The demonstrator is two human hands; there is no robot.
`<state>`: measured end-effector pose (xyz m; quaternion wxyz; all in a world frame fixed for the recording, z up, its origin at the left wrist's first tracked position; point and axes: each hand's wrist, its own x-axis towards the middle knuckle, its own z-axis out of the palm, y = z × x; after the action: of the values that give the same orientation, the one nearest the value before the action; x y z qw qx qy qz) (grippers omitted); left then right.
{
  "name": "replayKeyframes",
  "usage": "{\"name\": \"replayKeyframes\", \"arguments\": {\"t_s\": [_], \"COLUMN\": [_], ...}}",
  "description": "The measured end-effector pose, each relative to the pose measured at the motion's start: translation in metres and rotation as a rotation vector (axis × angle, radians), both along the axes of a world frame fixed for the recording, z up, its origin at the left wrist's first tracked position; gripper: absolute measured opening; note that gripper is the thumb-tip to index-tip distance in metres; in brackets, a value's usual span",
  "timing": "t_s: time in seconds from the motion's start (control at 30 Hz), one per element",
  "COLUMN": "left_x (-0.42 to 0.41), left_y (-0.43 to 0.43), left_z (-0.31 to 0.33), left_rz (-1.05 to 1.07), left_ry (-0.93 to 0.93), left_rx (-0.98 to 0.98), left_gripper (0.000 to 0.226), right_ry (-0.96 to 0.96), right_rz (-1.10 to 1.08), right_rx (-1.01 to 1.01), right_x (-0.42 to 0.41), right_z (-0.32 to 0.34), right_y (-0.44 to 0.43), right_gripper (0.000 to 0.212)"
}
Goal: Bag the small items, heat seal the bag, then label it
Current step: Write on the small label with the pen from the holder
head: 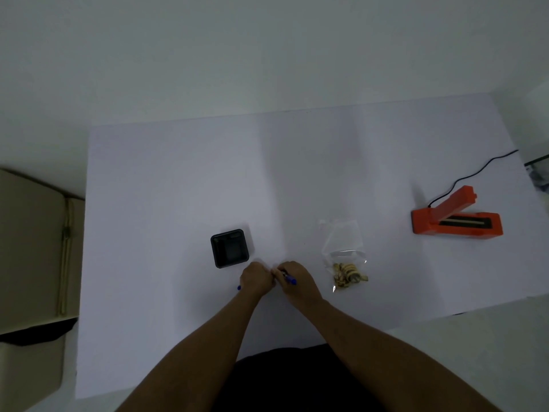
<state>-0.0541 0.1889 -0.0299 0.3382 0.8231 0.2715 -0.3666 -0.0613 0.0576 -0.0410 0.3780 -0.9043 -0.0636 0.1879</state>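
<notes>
A clear plastic bag (344, 254) lies flat on the white table (178, 173), with several small tan items (349, 276) bunched at its near end. My left hand (255, 278) and my right hand (292, 279) meet just left of the bag, fingertips touching. Both are closed on a blue pen (291, 281). One blue end shows by my right fingers and another blue tip pokes out left of my left hand. The orange heat sealer (454, 220) sits at the far right with its arm raised. I see no label.
An empty black square tray (229, 248) stands just beyond my left hand. The sealer's black cord (475, 173) runs off the table's right rear corner. A beige box (29, 248) stands beside the table on the left.
</notes>
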Motion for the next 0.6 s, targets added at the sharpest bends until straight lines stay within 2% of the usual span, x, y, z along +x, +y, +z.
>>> {"name": "replayKeyframes", "arguments": {"t_s": [0.6], "left_x": [-0.0004], "left_y": [0.0005], "left_z": [-0.0008], "left_rz": [0.049], "left_ry": [0.007], "left_rx": [-0.014], "left_gripper": [0.022], "right_ry": [0.02], "right_rz": [-0.087], "right_rx": [0.008], "right_x": [0.0008], "right_z": [0.0068], "right_y": [0.0017], "right_gripper": [0.026]}}
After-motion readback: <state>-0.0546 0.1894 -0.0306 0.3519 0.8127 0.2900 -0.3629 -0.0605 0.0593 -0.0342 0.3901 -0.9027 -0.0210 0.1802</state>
